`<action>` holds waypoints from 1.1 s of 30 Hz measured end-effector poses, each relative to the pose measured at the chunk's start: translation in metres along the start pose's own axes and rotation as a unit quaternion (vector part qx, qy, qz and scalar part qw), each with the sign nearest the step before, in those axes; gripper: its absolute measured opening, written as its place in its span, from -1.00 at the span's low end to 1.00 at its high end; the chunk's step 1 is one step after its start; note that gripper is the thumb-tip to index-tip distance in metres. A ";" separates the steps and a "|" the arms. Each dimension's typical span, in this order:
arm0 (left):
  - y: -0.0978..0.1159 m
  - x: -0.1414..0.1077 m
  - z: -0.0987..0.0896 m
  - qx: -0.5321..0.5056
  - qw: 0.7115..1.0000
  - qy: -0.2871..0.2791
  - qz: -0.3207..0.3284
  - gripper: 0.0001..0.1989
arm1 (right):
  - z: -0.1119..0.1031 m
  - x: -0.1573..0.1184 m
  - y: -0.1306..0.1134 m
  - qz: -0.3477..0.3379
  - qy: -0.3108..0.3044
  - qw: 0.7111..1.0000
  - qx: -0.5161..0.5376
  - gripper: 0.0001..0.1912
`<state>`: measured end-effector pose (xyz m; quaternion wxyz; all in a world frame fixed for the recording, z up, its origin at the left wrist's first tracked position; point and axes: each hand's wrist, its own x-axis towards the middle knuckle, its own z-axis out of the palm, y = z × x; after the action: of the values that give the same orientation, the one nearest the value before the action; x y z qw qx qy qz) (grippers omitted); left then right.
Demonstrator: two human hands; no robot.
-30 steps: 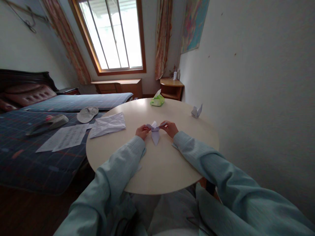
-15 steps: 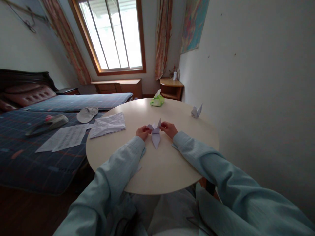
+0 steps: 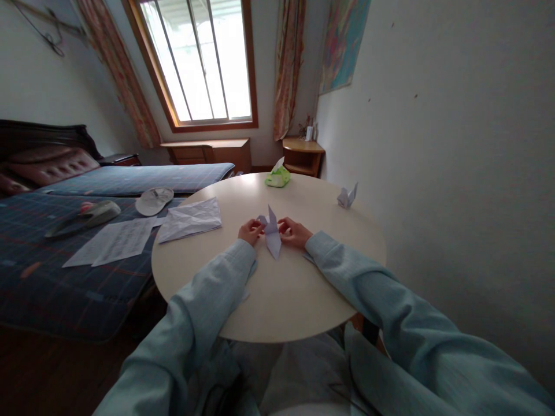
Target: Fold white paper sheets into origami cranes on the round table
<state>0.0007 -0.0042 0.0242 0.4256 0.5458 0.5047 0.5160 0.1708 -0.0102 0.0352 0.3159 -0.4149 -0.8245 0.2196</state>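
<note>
A folded pale lilac paper figure with pointed ends is at the middle of the round table. My left hand pinches its left part between thumb and fingers. On the other side, my right hand is at the figure's right edge, its fingers bent close together; whether they grip the paper is too small to tell. One point of the figure stands up away from me, another points toward me.
The round cream table bears a green tissue pack at its far edge, a folded paper piece at the right and crumpled white sheets at the left. Printed papers and a cap lie on the bed.
The paper figure has turned and its upright point has shifted left. My right hand's fingers have come off that point and moved slightly down along the figure's right side.
</note>
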 end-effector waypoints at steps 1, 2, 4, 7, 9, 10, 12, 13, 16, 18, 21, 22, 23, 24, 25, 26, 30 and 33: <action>0.000 -0.001 0.001 -0.004 1.000 -0.004 0.001 -0.71 | 0.001 0.000 0.000 -0.008 -0.003 1.000 0.006 -0.55; 0.000 -0.001 0.001 -0.007 1.000 -0.011 0.004 -0.71 | 0.002 -0.001 -0.001 -0.011 -0.001 1.000 0.011 -0.50; 0.000 -0.003 0.003 -0.003 0.999 -0.030 0.014 -0.72 | 0.003 0.000 -0.001 -0.010 0.015 1.000 0.016 -0.49; 0.000 -0.005 0.003 0.026 0.997 -0.059 0.036 -0.77 | 0.002 0.000 0.000 -0.010 0.043 0.999 0.024 -0.50; 0.000 -0.005 0.003 0.055 0.994 -0.071 0.054 -0.80 | 0.000 0.001 0.000 -0.021 0.054 0.998 0.032 -0.47; 0.000 -0.006 0.003 0.072 0.992 -0.074 0.066 -0.82 | 0.000 0.001 0.001 -0.025 0.059 0.997 0.036 -0.45; 0.001 -0.006 0.002 0.111 0.986 -0.075 0.094 -0.85 | -0.001 0.002 0.002 -0.027 0.065 0.997 0.041 -0.42; 0.001 -0.007 0.002 0.131 0.983 -0.073 0.108 -0.85 | -0.002 0.002 0.002 -0.028 0.067 0.996 0.042 -0.41; 0.001 -0.008 0.002 0.174 0.973 -0.058 0.139 -0.84 | -0.002 0.002 0.003 -0.035 0.069 0.996 0.040 -0.41; 0.001 -0.008 0.001 0.183 0.970 -0.040 0.154 -0.84 | -0.002 0.002 0.003 -0.047 0.069 0.996 0.040 -0.42; 0.002 -0.008 0.000 0.207 0.963 0.003 0.172 -0.87 | -0.002 0.002 0.004 -0.068 0.074 0.994 0.042 -0.40; 0.002 -0.008 0.000 0.221 0.959 0.016 0.175 -0.88 | -0.001 0.003 0.005 -0.075 0.073 0.994 0.043 -0.40; 0.002 -0.008 -0.001 0.235 0.955 0.027 0.178 -0.88 | -0.001 0.003 0.005 -0.080 0.070 0.993 0.044 -0.39; 0.003 -0.008 -0.001 0.249 0.951 0.036 0.182 -0.89 | -0.001 0.003 0.006 -0.084 0.067 0.993 0.043 -0.39; 0.004 -0.008 -0.001 0.262 0.946 0.043 0.185 -0.88 | 0.000 0.003 0.006 -0.085 0.062 0.994 0.042 -0.40; 0.004 -0.008 -0.001 0.272 0.942 0.049 0.188 -0.88 | 0.000 0.004 0.006 -0.083 0.059 0.994 0.040 -0.41; 0.007 -0.008 0.000 0.272 0.942 0.065 0.188 -0.88 | -0.002 0.002 0.003 -0.062 0.060 0.995 0.043 -0.54; 0.006 -0.007 -0.001 0.249 0.949 0.076 0.177 -0.89 | -0.005 0.001 -0.001 -0.046 0.052 0.995 0.066 -0.69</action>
<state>0.0011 -0.0117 0.0296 0.1383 0.6742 0.5429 0.4812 0.1733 -0.0091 0.0392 0.3945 -0.3656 -0.8089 0.2374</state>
